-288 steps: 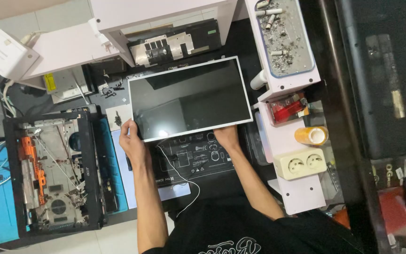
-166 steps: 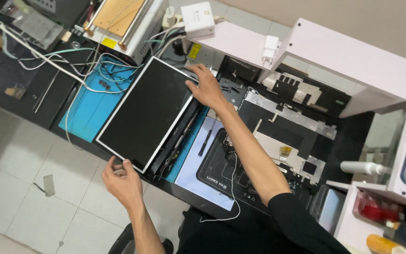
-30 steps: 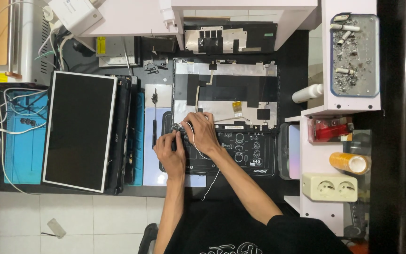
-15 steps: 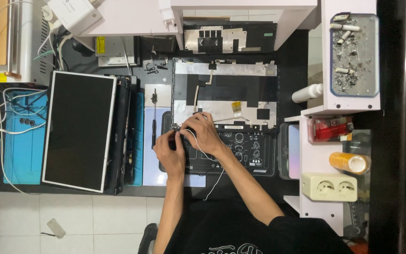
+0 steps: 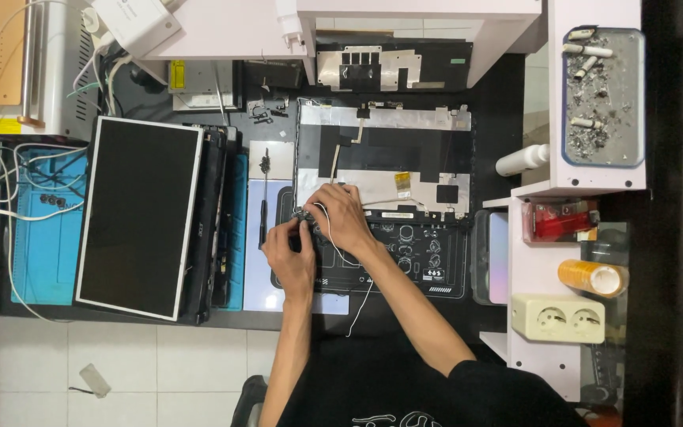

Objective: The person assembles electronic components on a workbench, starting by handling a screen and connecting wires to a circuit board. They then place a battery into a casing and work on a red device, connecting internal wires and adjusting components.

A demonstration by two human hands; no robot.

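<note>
Two bare hands meet at the middle of a dark worktop (image 5: 507,95), seen from above. The left hand (image 5: 288,255) and the right hand (image 5: 343,217) are curled close together around a small dark part (image 5: 305,217), at the left end of an opened laptop lid (image 5: 383,170). The part is mostly hidden by the fingers, so its exact shape cannot be told. Both hands appear pinched onto it, fingers narrow and bent. A thin white cable (image 5: 360,300) runs from under the hands toward the person's body.

The laptop lid lies flat, its silver foil lining facing up, with a black mat (image 5: 416,261) printed with white marks touching its near edge. Just left of the hands, a slim black screwdriver (image 5: 263,202) lies on a pale sheet.

Farther left, a bare laptop screen panel (image 5: 140,217) rests with its dark glass up, lying on a black laptop body and a blue mat (image 5: 41,253) crossed by white wires.

On the right stands a white shelf unit (image 5: 551,281). It carries a tray (image 5: 602,95) of ash and cigarette ends, a white bottle (image 5: 522,160) on its side, a red box (image 5: 561,221), an orange roll of tape (image 5: 593,277) and a cream double power socket (image 5: 556,318).
</note>
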